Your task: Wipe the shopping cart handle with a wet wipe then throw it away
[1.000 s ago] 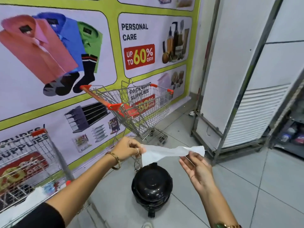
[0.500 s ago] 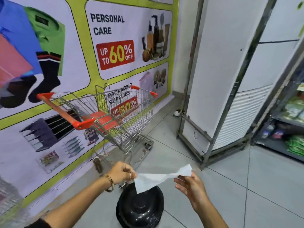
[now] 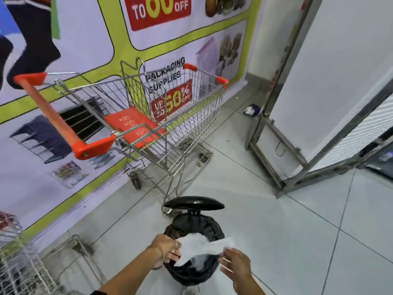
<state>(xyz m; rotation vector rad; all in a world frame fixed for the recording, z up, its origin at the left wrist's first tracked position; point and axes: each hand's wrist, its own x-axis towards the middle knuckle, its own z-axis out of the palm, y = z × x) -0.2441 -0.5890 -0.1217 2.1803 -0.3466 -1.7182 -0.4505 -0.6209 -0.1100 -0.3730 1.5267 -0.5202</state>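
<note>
Bin lid (image 3: 194, 203) now raised; both hands' grip pinching wipe (image 3: 202, 246) over open rim (image 3: 170, 266) (floor right clear).

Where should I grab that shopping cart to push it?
Grab the long orange bar handle of the wire shopping cart, anywhere along its middle, coming from the end away from the basket. It is a bare rod between two orange end caps, so probably both hands wrap around it.

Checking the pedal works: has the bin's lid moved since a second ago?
Yes. The lid has swung up off the bin, tilted back toward the shopping cart, exposing the black liner.
</note>
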